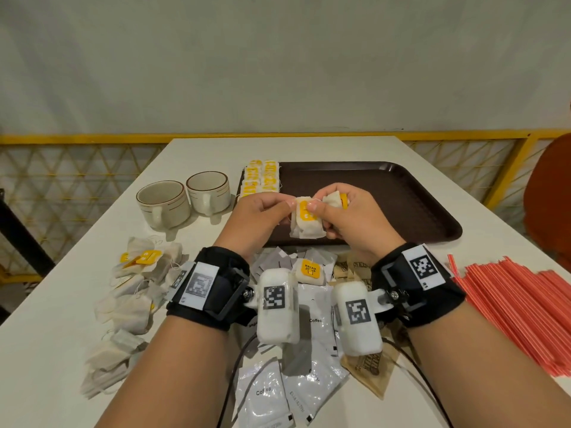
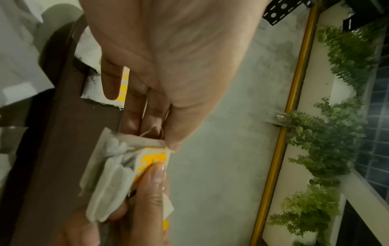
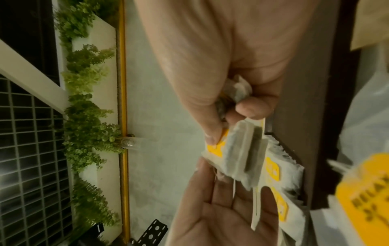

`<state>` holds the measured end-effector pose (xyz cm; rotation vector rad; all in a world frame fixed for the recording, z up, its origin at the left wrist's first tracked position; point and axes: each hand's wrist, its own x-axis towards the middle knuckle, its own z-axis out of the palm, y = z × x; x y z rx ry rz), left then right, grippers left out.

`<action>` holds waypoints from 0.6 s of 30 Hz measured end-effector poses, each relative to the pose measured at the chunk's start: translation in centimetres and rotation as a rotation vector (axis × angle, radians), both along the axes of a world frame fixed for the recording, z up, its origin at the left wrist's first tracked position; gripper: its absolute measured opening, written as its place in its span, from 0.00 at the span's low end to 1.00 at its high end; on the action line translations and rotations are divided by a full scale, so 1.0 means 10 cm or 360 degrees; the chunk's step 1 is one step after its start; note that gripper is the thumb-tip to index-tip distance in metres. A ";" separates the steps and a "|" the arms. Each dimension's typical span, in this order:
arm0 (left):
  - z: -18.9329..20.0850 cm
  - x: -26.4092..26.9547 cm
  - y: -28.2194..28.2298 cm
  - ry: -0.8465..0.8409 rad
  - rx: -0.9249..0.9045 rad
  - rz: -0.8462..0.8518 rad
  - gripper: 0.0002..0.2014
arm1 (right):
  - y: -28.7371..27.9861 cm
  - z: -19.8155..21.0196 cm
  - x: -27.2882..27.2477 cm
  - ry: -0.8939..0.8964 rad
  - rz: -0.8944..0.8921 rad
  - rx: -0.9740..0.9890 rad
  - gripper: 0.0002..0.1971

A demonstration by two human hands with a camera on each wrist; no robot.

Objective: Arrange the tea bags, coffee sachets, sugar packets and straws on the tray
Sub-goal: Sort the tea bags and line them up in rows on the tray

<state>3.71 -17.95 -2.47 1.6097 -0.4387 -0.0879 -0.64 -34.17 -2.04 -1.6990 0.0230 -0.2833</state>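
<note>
Both hands meet above the near edge of the brown tray (image 1: 386,196). Between them is a small stack of tea bags (image 1: 307,222) with a yellow tag on top. My left hand (image 1: 285,206) pinches the stack's upper left corner, the thumb tip (image 2: 174,144) on the paper. My right hand (image 1: 321,211) presses its thumb (image 3: 212,136) on the yellow tag and grips the stack (image 3: 242,153). Its curled fingers also hold a second, crumpled tea bag (image 1: 335,199). Several tea bags (image 1: 262,179) lie in rows at the tray's far left corner.
Loose tea bags (image 1: 136,291) are heaped on the table at the left. Coffee sachets (image 1: 312,375) and brown sugar packets (image 1: 370,375) lie under my wrists. Red straws (image 1: 519,310) lie at the right. Two cups (image 1: 163,202) (image 1: 208,189) stand left of the tray.
</note>
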 end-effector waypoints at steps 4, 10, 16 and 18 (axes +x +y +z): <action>0.00 -0.04 -0.02 0.0014 0.0004 -0.0079 0.04 | 0.03 -0.01 0.00 0.0041 0.0056 0.0115 0.07; -0.01 0.00 0.00 -0.0025 0.0073 -0.0044 0.05 | 0.05 0.02 -0.01 0.0068 0.0067 0.0309 0.03; 0.13 0.27 0.13 -0.0101 0.0381 0.0186 0.08 | -0.02 0.03 0.00 0.0080 -0.0151 0.0127 0.03; 0.20 0.41 0.13 -0.0189 0.0770 0.0162 0.08 | -0.03 0.02 0.01 0.0094 -0.0144 0.0022 0.02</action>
